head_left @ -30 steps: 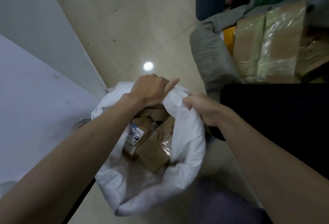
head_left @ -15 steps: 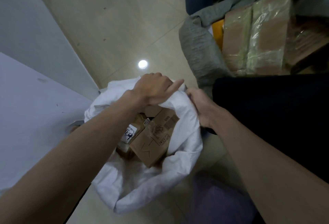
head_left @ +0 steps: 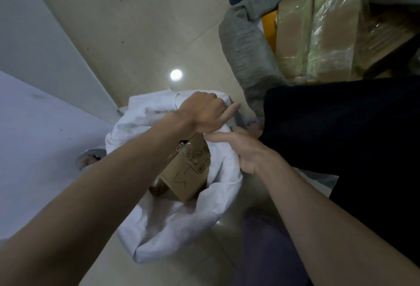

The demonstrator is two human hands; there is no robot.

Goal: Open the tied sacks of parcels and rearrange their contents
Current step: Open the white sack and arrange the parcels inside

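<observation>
A white sack stands open on the tiled floor at centre frame, its mouth rolled down. The left hand grips the sack's rim at 12 o'clock, fingers curled into the fabric, thumb sticking out toward 3 o'clock. The right hand pinches the rim at 3 o'clock, just below the left. Inside lies a brown cardboard parcel with pen marks and a printed label, tilted. At 1 o'clock, a grey sack holds 2 tape-wrapped cartons.
</observation>
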